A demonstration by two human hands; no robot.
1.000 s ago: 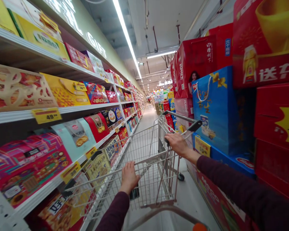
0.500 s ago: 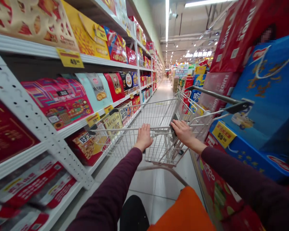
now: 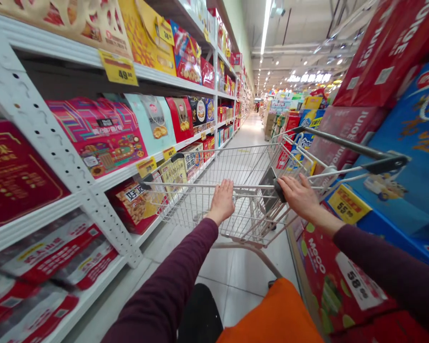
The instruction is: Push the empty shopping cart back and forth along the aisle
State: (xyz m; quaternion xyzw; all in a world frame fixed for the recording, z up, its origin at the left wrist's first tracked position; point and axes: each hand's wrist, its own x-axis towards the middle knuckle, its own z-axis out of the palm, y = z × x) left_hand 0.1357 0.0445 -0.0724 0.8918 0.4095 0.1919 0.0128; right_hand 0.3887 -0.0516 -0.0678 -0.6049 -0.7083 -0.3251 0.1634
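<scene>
My left hand (image 3: 221, 202) rests palm down on the near top rail of a wire shopping cart (image 3: 243, 209). My right hand (image 3: 298, 196) grips the same cart further right, next to a grey plastic panel (image 3: 270, 183). Both sleeves are dark maroon. The cart's metal handle (image 3: 346, 145), with its black end cap (image 3: 386, 164), extends to the upper right. Nothing shows inside the wire basket. An orange cloth item (image 3: 271, 317) and a black item (image 3: 200, 317) fill the bottom of the view.
White metal shelving (image 3: 57, 147) with boxed gift packs and yellow price tags runs along the left. Stacked red and blue boxes (image 3: 389, 95) line the right. A tiled aisle floor (image 3: 236, 281) runs ahead between them toward distant displays.
The view has swung and levelled since the oldest frame, with the aisle now nearer the centre. The orange item has come into view below. My hands have shifted slightly right and stay on the cart.
</scene>
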